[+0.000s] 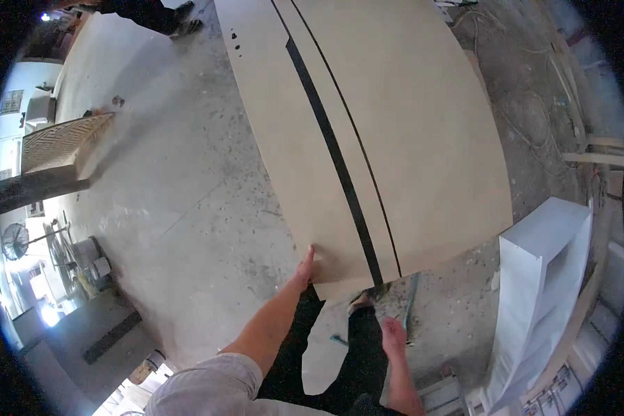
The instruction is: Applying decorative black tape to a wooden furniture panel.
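Observation:
A large flat beige board stretches away from me, with a wide dark band and a thin dark line running along its length. At its near left corner, my left hand grips the edge, with the thumb on the top face and the fingers hidden beneath. My right hand hangs apart from the board, below its near edge, with the fingers curled in and no object showing in them. Close to it, a teal strip lies on the floor.
A white shelf unit stands at the right. On the left are a slatted wooden piece, a dark beam and a fan. Another person's dark-clothed leg shows at the far left. Cables lie on the right floor.

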The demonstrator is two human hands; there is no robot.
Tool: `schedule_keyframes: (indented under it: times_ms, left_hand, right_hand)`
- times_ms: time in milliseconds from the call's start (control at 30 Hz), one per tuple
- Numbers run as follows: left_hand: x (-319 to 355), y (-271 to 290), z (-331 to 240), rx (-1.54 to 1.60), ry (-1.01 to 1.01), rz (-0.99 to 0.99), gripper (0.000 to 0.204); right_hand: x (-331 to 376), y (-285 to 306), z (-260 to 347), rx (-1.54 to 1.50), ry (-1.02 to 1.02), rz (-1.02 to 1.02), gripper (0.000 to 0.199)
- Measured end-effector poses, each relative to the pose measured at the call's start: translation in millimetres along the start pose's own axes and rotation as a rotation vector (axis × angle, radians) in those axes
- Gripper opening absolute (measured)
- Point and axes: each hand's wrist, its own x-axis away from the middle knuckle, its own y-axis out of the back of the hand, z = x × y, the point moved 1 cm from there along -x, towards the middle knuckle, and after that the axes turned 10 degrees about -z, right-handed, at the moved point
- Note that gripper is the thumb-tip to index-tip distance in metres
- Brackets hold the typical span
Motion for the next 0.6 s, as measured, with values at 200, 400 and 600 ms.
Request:
schedule_keyframes:
  times_ms: [200, 400, 600]
  left_hand:
    - [-55, 39, 18, 0.164, 0.044, 0.007, 0.109]
    - [-26, -18, 12, 0.110, 0.025, -0.089, 0.108]
    - [-29, 27, 14, 0.137, -0.018, -0.292, 0.107]
  right_hand:
    - [41, -19, 62, 0.267, 0.063, 0.077, 0.038]
    - [25, 29, 31, 0.563, 0.142, 0.207, 0.043]
    - [5, 36, 63, 0.601, 0.605, 0.142, 0.035]
